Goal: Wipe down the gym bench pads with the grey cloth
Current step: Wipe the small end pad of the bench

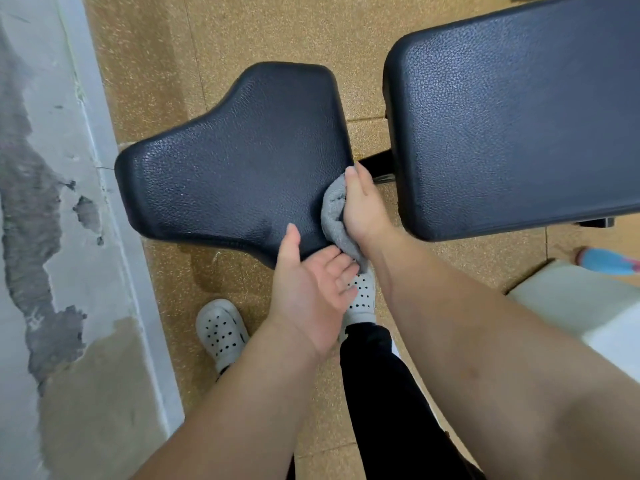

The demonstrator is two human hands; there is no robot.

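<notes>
The small black seat pad (235,157) of the gym bench lies in the middle of the view. The long black back pad (519,116) lies to its right. My right hand (363,209) grips the bunched grey cloth (334,216) and presses it against the seat pad's near right corner. My left hand (308,282) is palm up at the pad's near edge, thumb resting on top of the pad and straight fingers under the edge, just below the hanging end of the cloth.
A peeling white wall (52,237) with a pale skirting runs down the left side. My feet in white perforated clogs (221,330) stand on the speckled tan floor (173,271). A white box (588,299) and a blue object (609,261) sit at the right.
</notes>
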